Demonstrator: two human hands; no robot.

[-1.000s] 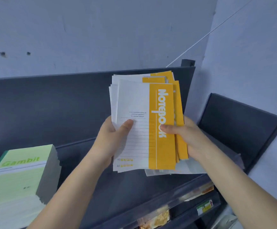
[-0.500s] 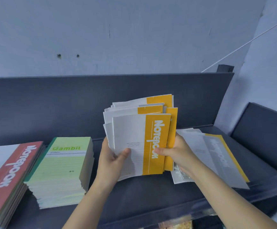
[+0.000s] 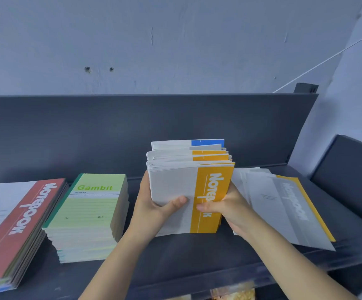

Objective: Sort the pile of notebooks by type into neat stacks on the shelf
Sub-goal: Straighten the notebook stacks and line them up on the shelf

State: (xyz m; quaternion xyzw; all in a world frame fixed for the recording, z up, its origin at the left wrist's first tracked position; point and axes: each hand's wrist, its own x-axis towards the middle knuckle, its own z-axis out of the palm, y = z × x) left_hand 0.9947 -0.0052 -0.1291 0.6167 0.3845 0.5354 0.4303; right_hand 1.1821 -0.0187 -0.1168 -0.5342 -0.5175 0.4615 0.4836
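I hold a bundle of white notebooks with yellow bands [image 3: 188, 191] upright, its lower edge on the dark shelf [image 3: 175, 260]. One blue-banded notebook shows at the back of the bundle. My left hand [image 3: 154, 204] grips its left side with the thumb across the front cover. My right hand [image 3: 227, 211] grips its right side. Left of it stands a neat stack of green Gambit notebooks [image 3: 89, 215]. Farther left lies a stack topped by a red-banded notebook [image 3: 17, 224]. A loose pile topped by a grey-banded notebook [image 3: 283, 204] lies to the right.
The shelf has a tall dark back panel [image 3: 132, 131] against a pale wall. A second dark shelf panel [image 3: 348, 178] stands at the right. Some packaged goods [image 3: 232, 293] show on a lower shelf below the front edge.
The bundle has come down from in front of the back panel to stand on the shelf between the green stack and the loose pile. The view has swung left, showing the red-banded stack.
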